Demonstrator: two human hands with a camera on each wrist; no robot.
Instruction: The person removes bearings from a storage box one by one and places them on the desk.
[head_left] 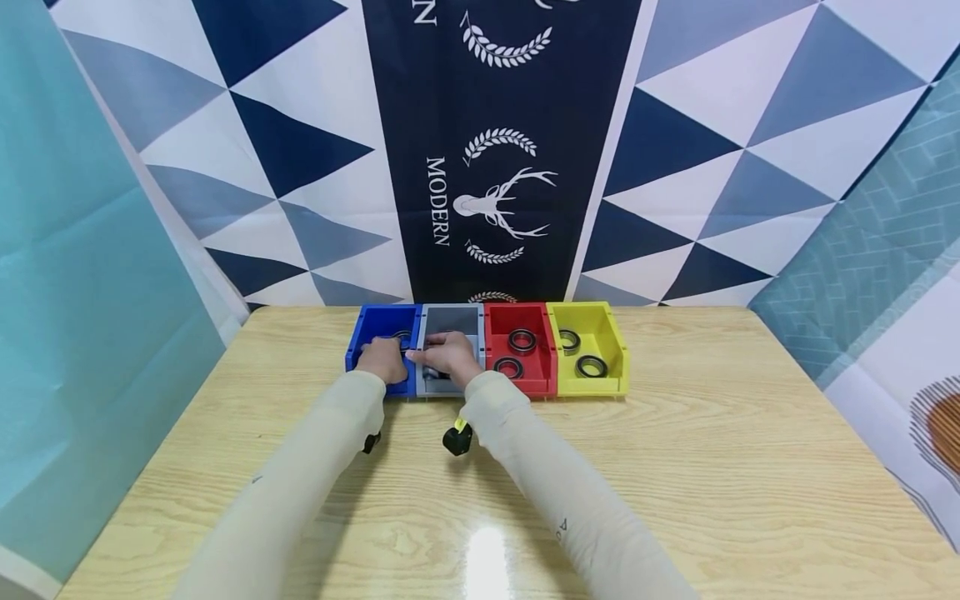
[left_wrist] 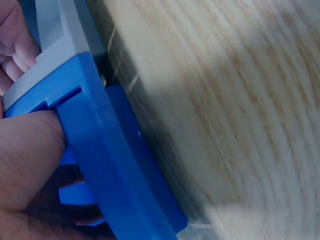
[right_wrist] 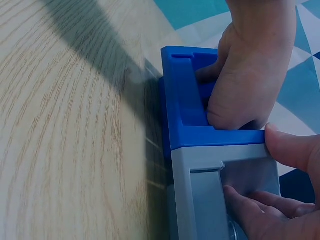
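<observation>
My left hand [head_left: 382, 360] reaches down into the blue bin [left_wrist: 115, 135]. Its thumb lies at the bin's inner corner, and the fingers spread below it in shadow; I cannot tell whether they hold anything. A black-and-silver ring bearing [head_left: 402, 335] shows just beyond this hand. My right hand [head_left: 448, 357] is over the grey bin [head_left: 453, 317], beside the blue one. In the right wrist view its thumb touches the rim between the two bins, while its fairly straight fingers [right_wrist: 250, 210] reach inside the grey bin. A shiny ring edge [right_wrist: 232, 230] peeks out beneath them.
To the right, a red bin [head_left: 536, 367] and a yellow bin [head_left: 617, 375] adjoin the grey one, each with ring bearings inside. The row stands at the back of the wooden table [head_left: 712, 433], before a patterned cloth [head_left: 495, 167]. Black camera mounts hang under both wrists.
</observation>
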